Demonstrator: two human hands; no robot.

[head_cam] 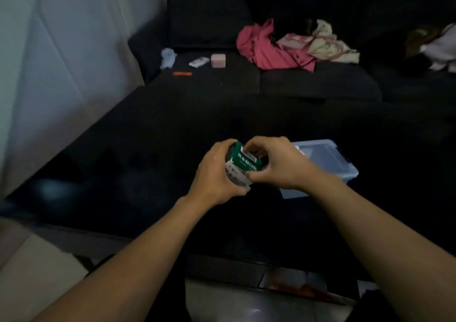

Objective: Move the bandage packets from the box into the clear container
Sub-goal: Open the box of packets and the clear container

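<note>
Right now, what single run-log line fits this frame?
left hand: grips green-and-white cardboard bandage box | right hand: pinches box's top end | clear plastic container: right of box | packets: none visible

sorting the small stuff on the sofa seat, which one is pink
The small pink box, a blocky cube. The packet left of it is white, the stick orange.

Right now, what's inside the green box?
Cannot tell. The green box is gripped by the left hand while the right hand covers its top; no packets show.
</note>
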